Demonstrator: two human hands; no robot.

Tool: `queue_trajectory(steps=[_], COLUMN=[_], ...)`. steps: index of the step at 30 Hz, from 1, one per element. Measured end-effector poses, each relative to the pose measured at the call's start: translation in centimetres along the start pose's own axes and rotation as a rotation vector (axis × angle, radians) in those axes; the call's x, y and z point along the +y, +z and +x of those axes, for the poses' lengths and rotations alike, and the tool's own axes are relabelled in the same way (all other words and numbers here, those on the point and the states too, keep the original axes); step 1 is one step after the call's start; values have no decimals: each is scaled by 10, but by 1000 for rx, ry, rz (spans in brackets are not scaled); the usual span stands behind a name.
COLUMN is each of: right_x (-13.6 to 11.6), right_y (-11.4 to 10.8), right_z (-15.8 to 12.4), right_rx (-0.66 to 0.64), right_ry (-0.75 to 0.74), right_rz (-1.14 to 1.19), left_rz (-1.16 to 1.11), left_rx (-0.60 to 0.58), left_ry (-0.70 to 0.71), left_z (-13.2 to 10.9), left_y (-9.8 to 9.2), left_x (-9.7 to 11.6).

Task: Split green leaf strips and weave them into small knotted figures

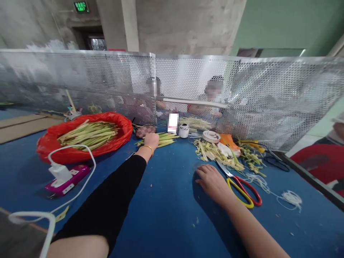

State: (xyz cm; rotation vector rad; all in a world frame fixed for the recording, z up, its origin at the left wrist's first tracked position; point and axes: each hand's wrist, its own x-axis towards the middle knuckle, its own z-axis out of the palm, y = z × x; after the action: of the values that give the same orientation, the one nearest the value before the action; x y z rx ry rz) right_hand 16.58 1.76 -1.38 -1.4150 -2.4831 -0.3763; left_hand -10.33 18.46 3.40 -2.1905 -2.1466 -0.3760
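Note:
My left hand (152, 141), with a gold bracelet on its wrist, reaches to the small pile of green plant stalks (168, 139) near the mesh partition. Its fingers look closed, seen from the back; whatever they hold is hidden. Stalks show on both sides of it. A brownish-pink checked bundle (145, 130) lies just behind that hand. Over the blue tabletop, my right hand (212, 182) rests palm down, empty, fingers loosely stretched. Close to its right are scissors (239, 186) with one red and one yellow handle, their blades pointing away toward plant scraps (208, 152).
A red plastic bag (125, 125) of long stalks stands left, near a purple power strip (80, 175) with a white cable. A lit phone (173, 122), a white jar (184, 131) and a tape roll (211, 136) line the partition (107, 71). White string (291, 199) lies right. People sit beyond.

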Motion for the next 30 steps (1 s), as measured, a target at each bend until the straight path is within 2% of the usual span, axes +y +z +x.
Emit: queue_trajectory(steps=[3,6,9,11,13,14,16,19,22,25,27,28,29,30], right_x=[3,6,5,3,0,-1,-4,-4,1,8,10,8,5,1], right_y=[2,1,-6,-14,-21,-23,-25,-22,-18,-20,-23,-25,-26,-27], right_z=[0,0,0,0,0,0,1,1,-1,-4,-5,-5,-5,-4], right_rx=[53,173,361,502,571,557,412,181,121,96,96,98,97,94], right_ry=[10,56,120,168,177,156,83,44,92,161,221,260,306,353], right_rz=[-21,-63,-89,-99,-102,-99,-78,-46,-33,-1,29,67,124,198], left_rz=[6,-31,-108,-166,-216,-240,-345,-435,-499,-575,-676,-795,-944,-1117], left_rx=[47,94,127,98,53,33,-11,-6,86,225,406,475,513,471], left_ry=[42,106,220,300,366,399,480,527,463,324,139,17,-108,-203], left_z=[-9,-29,-67,-96,-123,-134,-148,-151,-139,-126,-122,-123,-125,-129], left_y=[-19,-38,-50,-52,-52,-51,-47,-39,-32,-26,-24,-24,-22,-21], left_x=[7,24,45,57,66,69,71,63,47,33,32,34,38,44])
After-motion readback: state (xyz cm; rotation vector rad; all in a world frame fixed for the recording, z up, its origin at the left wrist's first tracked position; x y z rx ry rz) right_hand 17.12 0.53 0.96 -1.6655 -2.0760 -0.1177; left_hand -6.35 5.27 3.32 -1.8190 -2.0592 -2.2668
